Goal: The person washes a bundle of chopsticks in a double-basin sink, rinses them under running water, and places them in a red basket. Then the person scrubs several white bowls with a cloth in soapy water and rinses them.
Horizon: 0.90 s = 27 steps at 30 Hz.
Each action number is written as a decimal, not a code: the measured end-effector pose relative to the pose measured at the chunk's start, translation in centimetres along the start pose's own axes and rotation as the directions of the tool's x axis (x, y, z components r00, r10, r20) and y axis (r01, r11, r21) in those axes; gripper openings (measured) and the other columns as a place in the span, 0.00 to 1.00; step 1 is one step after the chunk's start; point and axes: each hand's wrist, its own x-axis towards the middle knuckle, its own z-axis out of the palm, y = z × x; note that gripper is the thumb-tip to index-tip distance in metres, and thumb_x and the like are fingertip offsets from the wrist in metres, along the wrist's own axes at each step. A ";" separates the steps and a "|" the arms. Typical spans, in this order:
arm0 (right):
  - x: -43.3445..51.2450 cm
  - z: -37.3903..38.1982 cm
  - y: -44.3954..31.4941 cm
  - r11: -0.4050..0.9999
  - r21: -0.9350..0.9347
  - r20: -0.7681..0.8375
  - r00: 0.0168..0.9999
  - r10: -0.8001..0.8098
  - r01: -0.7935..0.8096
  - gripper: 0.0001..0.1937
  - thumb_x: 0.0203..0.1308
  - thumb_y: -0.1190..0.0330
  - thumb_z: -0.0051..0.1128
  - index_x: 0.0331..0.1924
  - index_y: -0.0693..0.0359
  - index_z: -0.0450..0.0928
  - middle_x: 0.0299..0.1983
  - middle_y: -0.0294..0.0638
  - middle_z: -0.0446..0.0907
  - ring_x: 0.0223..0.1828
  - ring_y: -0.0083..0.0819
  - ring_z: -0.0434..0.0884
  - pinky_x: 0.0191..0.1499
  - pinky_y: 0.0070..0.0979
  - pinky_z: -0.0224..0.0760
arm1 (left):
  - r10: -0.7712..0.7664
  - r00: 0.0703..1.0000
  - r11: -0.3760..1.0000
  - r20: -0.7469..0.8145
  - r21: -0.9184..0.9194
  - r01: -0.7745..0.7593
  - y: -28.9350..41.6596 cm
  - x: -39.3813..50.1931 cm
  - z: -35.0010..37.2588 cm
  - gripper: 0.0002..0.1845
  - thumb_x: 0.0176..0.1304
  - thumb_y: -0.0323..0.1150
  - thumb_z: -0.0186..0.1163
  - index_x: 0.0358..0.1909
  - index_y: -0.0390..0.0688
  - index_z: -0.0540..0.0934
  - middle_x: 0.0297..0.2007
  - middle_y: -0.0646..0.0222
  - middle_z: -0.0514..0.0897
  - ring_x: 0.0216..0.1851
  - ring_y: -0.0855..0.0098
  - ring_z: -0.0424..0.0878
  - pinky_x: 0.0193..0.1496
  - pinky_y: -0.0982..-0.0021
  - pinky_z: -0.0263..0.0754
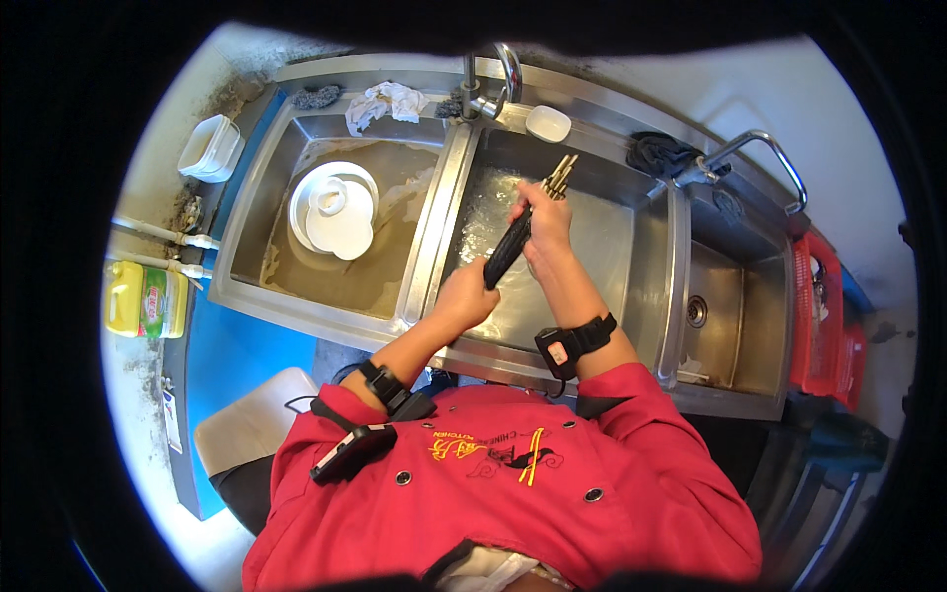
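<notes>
Both hands hold a bundle of black chopsticks with gold-coloured ends (509, 250) over the middle sink basin (592, 244). My left hand (467, 294) is closed around the near, black end. Higher up, my right hand (549, 220) grips the bundle just below the gold ends, which stick out past the fingers toward the back wall. The bundle slants up and to the right. Beneath the hands, water in the basin ripples and glints, mostly on the left side.
In the left basin (251, 251), white dishes (340, 229) sit in murky water. A faucet (484, 103) and a white bowl (548, 123) stand behind. Another faucet (762, 140) arches over the right basin (714, 311). A red plastic basket (806, 318) is far right, a yellow jug (148, 300) far left.
</notes>
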 end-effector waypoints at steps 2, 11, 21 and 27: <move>-1.4 1.5 -0.5 0.999 -0.005 -0.158 0.986 -0.044 0.044 0.10 0.59 0.67 0.60 0.29 0.60 0.70 0.21 0.36 0.70 0.18 0.26 0.72 0.22 0.26 0.70 | 0.153 0.973 0.959 -0.173 0.264 -0.104 0.5 0.2 0.4 0.19 0.54 0.35 0.64 0.39 0.37 0.67 0.28 0.44 0.79 0.33 0.41 0.76 0.37 0.52 0.73; -4.6 1.3 0.3 0.899 0.376 0.344 0.935 0.092 -0.227 0.18 0.64 0.60 0.54 0.46 0.70 0.74 0.42 0.51 0.80 0.44 0.41 0.82 0.52 0.37 0.75 | 0.020 0.919 0.709 0.394 -0.654 0.265 0.9 0.1 -3.5 0.21 0.68 0.52 0.49 0.32 0.43 0.70 0.13 0.67 0.73 0.08 0.73 0.69 0.10 0.75 0.64; -4.8 2.9 1.0 0.978 0.167 -0.069 0.988 0.139 -0.126 0.08 0.56 0.71 0.60 0.28 0.62 0.72 0.18 0.36 0.70 0.16 0.28 0.71 0.21 0.28 0.69 | 0.351 0.936 0.934 -0.027 0.080 -0.348 -2.5 -1.3 -1.6 0.14 0.57 0.33 0.61 0.38 0.41 0.66 0.25 0.65 0.75 0.17 0.74 0.74 0.20 0.71 0.71; -1.8 1.3 -2.0 0.975 0.026 0.044 0.975 -0.220 0.219 0.11 0.52 0.76 0.61 0.39 0.66 0.73 0.23 0.43 0.77 0.19 0.31 0.78 0.24 0.28 0.75 | 0.118 0.890 0.799 0.440 -0.574 0.177 0.1 -2.1 -4.1 0.08 0.61 0.30 0.55 0.33 0.42 0.65 0.13 0.71 0.69 0.08 0.76 0.65 0.11 0.73 0.62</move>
